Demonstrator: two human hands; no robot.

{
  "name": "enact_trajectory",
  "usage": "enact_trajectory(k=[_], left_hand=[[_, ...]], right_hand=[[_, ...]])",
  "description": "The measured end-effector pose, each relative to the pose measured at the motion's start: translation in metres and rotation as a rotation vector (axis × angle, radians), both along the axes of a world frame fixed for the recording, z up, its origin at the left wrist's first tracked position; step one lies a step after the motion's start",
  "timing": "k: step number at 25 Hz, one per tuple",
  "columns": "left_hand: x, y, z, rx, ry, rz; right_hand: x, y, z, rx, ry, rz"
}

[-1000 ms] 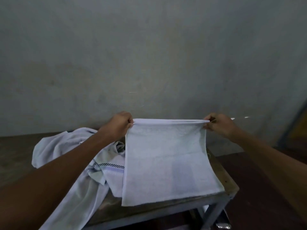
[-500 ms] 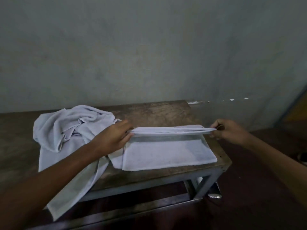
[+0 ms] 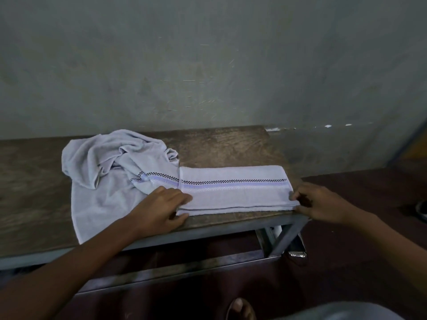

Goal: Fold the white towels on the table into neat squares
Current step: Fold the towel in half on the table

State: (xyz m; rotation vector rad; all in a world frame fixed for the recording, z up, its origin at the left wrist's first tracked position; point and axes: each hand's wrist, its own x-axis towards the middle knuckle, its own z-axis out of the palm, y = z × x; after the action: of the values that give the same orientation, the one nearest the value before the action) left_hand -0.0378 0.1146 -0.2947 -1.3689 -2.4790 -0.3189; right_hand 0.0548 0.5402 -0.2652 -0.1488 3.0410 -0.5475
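Note:
A white towel (image 3: 233, 192) with a purple stripe and a black checked band lies folded into a long flat rectangle at the front right of the wooden table (image 3: 219, 146). My left hand (image 3: 159, 209) holds its near left corner, fingers on top and thumb at the front edge. My right hand (image 3: 321, 204) pinches the near right corner at the table's end. A second white towel (image 3: 111, 172) lies crumpled to the left, one flap spread flat toward the front edge and its striped end touching the folded one.
The table stands against a grey wall (image 3: 208, 65) on a metal frame (image 3: 284, 236). The dark red floor (image 3: 346, 273) lies below and to the right. My foot (image 3: 240, 308) shows at the bottom. A dark round object (image 3: 421, 210) sits at the right edge.
Both hands brought the towel's raised top edge down and forward onto its lower half, so it now lies doubled on the table with the striped band facing up.

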Motion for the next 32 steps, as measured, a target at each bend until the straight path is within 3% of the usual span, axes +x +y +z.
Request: enact_trajectory(k=[6,9,11,14,17,19,22,24,26,29,32], left_hand=[[-0.017,0.0,0.009,-0.196,0.213,-0.084],[-0.014,0.01,0.036,-0.15,0.185,-0.021],[-0.019,0.014,0.07,0.076,0.028,0.036],[-0.028,0.02,0.132,0.473,-0.413,0.165],[-0.037,0.025,0.175,0.655,-0.689,0.202],[-0.043,0.027,0.188,0.66,-0.659,0.206],[-0.047,0.03,0.189,0.606,-0.379,0.252],[-0.044,0.032,0.181,0.625,-0.307,0.26],[-0.043,0.029,0.165,0.583,-0.397,0.241],[-0.042,0.028,0.13,0.512,-0.709,0.181],[-0.055,0.039,0.09,0.417,-0.737,0.309]], right_hand=[[-0.009,0.001,0.003,0.251,-0.04,0.11],[-0.011,-0.01,0.033,0.138,-0.079,0.064],[-0.017,-0.013,0.07,-0.047,0.004,-0.027],[-0.024,-0.007,0.136,-0.283,0.145,-0.15],[-0.026,-0.004,0.185,-0.466,0.129,-0.185],[-0.029,-0.001,0.2,-0.46,0.139,-0.177],[-0.034,0.003,0.201,-0.496,0.181,-0.181],[-0.031,0.005,0.194,-0.477,0.137,-0.171],[-0.028,0.008,0.18,-0.449,0.019,-0.173],[-0.032,0.012,0.149,-0.499,-0.087,-0.22],[-0.051,0.015,0.103,-0.481,-0.203,-0.301]])
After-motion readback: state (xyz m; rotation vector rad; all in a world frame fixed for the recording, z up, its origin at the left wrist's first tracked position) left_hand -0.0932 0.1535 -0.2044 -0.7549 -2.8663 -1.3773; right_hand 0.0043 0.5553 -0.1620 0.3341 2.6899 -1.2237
